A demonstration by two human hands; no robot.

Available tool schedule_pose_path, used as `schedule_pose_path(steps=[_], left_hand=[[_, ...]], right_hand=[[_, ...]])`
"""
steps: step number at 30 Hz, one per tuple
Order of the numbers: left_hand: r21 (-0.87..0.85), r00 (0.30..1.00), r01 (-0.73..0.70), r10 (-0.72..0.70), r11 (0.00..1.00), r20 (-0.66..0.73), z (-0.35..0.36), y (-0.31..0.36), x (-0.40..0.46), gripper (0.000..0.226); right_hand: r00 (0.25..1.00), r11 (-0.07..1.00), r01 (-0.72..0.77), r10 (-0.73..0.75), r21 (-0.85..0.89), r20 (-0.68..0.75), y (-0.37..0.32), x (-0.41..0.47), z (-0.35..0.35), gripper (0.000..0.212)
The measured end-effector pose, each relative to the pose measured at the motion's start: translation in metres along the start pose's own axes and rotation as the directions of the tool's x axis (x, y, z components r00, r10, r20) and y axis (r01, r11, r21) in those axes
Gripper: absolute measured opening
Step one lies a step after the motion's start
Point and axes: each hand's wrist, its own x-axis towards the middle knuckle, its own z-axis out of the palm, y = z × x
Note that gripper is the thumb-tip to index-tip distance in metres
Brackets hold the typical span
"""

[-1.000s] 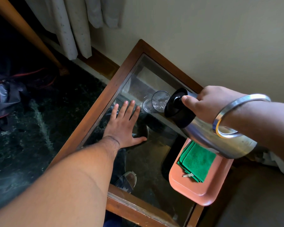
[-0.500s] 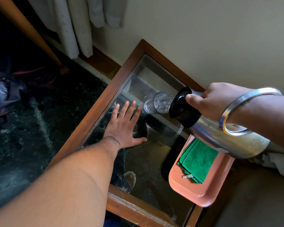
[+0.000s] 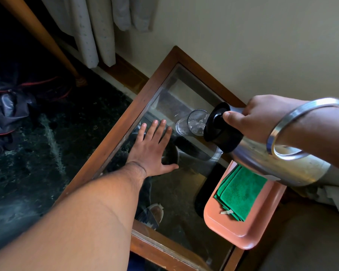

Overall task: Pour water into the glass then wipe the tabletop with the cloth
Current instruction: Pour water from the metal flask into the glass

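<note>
Your left hand (image 3: 152, 151) flat, fingers spread on tabletop (image 3: 184, 184). Glass (image 3: 194, 123) just beside it, under spout. Right hand (image 3: 260, 118) grips tilted jug (image 3: 272, 159); pour slowly. Cloth (image 3: 241, 192) waits on tray (image 3: 241, 237).

The flask (image 3: 278, 159) hides the near rim of the glass (image 3: 194, 123) and the far end of the cloth (image 3: 241, 190); its base runs behind the right wrist. The right hand (image 3: 262, 116) covers the flask's handle. Whether water is flowing cannot be told. Both forearms are cut off by the picture's edges.
</note>
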Motion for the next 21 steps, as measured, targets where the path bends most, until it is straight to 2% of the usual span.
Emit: schedule_pose_path(steps=[21], left_hand=[[0.008, 1.0, 0.011, -0.011, 1.0, 0.026, -0.001, 0.001, 0.001, 0.127]], right_hand=[[1.0, 0.999, -0.02, 0.02, -0.036, -0.004, -0.012, 0.002, 0.0, 0.057]])
